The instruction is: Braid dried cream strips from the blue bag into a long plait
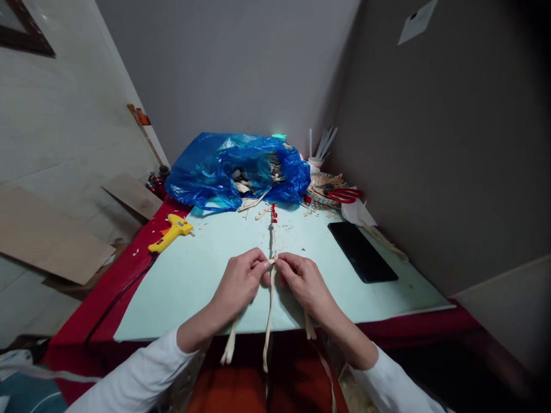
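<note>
Pale dried-fibre strands run down the middle of the table as a narrow braid (276, 234), bound at its far end by a red tie (274, 213). My left hand (245, 276) pinches a strand at the braid's near end. Close beside it, my right hand (303, 280) pinches another strand at the same crossing. Between the hands a loose middle strand (270, 321) hangs toward me past the table edge. One strand end (229, 347) dangles under my left wrist, and another strand end (309, 328) shows under the right wrist.
A blue plastic bag (198, 172) of fibre pieces stands at the back. A yellow glue gun (172, 232) lies left, its cord trailing off the edge. On the right are a black phone or tablet (362, 251), red-handled scissors (345, 195) and a woven basket (321, 186).
</note>
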Action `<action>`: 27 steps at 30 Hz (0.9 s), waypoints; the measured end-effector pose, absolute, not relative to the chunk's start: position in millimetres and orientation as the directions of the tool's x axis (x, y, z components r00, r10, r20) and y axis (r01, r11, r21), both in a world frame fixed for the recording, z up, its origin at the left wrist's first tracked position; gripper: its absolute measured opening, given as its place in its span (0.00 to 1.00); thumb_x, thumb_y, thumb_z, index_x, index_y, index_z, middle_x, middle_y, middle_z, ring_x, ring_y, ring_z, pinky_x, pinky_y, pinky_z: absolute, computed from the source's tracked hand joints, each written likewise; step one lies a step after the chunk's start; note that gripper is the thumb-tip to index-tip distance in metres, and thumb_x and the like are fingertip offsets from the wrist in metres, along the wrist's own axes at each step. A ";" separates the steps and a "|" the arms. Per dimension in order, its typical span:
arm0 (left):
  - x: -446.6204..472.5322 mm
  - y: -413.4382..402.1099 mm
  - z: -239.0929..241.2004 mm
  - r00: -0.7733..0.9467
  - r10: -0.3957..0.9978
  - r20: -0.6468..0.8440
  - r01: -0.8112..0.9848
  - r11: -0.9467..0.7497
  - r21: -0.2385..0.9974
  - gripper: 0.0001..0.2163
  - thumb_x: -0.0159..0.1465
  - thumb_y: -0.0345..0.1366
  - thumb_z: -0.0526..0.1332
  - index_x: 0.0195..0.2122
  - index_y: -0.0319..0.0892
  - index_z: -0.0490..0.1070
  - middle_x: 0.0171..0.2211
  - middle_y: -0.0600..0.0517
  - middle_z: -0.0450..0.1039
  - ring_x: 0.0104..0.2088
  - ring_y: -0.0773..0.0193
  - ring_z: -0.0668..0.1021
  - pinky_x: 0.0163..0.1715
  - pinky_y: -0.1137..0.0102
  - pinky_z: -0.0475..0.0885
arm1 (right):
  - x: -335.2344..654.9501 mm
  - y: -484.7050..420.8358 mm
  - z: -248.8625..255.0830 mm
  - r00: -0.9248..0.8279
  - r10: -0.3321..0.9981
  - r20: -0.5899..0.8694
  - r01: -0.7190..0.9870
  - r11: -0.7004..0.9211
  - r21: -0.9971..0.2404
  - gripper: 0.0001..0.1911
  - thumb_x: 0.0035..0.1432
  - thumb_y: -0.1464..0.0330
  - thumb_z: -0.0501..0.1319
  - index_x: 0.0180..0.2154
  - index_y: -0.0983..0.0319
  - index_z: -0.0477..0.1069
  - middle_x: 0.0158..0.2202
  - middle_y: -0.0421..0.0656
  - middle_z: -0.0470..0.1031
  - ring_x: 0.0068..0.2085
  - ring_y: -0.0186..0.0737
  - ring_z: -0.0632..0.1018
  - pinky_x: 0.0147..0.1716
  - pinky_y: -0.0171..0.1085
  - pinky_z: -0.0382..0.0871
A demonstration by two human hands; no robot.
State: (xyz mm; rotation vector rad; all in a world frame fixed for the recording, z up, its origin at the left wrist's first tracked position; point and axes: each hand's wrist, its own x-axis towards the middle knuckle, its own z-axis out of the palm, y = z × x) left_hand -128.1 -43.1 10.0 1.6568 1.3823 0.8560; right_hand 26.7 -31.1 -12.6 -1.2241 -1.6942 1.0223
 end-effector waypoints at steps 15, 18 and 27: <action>-98.0 -63.0 12.2 0.504 0.860 0.087 0.851 -0.511 0.120 0.14 0.58 0.21 0.49 0.40 0.39 0.69 0.35 0.44 0.75 0.35 0.55 0.78 0.32 0.65 0.71 | 38.0 -28.7 -17.6 -0.302 0.953 -0.005 -0.070 -0.027 -0.997 0.16 0.58 0.58 0.60 0.34 0.65 0.76 0.22 0.37 0.64 0.23 0.30 0.58 0.23 0.32 0.49; -98.3 -63.3 10.9 0.535 0.838 0.111 0.835 -0.544 0.081 0.15 0.59 0.21 0.49 0.42 0.38 0.68 0.35 0.45 0.75 0.34 0.56 0.78 0.32 0.65 0.74 | 37.3 -28.7 -17.4 -0.309 0.951 -0.012 -0.104 -0.046 -0.993 0.16 0.58 0.59 0.60 0.35 0.65 0.76 0.25 0.39 0.68 0.24 0.30 0.60 0.24 0.32 0.51; -106.9 -63.5 18.2 0.501 0.773 0.389 0.771 -0.603 0.205 0.11 0.66 0.29 0.51 0.36 0.40 0.72 0.29 0.49 0.75 0.29 0.61 0.76 0.30 0.67 0.70 | 37.7 -26.8 -16.7 -0.277 0.960 -0.030 -0.165 -0.079 -0.983 0.16 0.54 0.58 0.64 0.31 0.65 0.75 0.25 0.39 0.69 0.24 0.30 0.63 0.23 0.31 0.53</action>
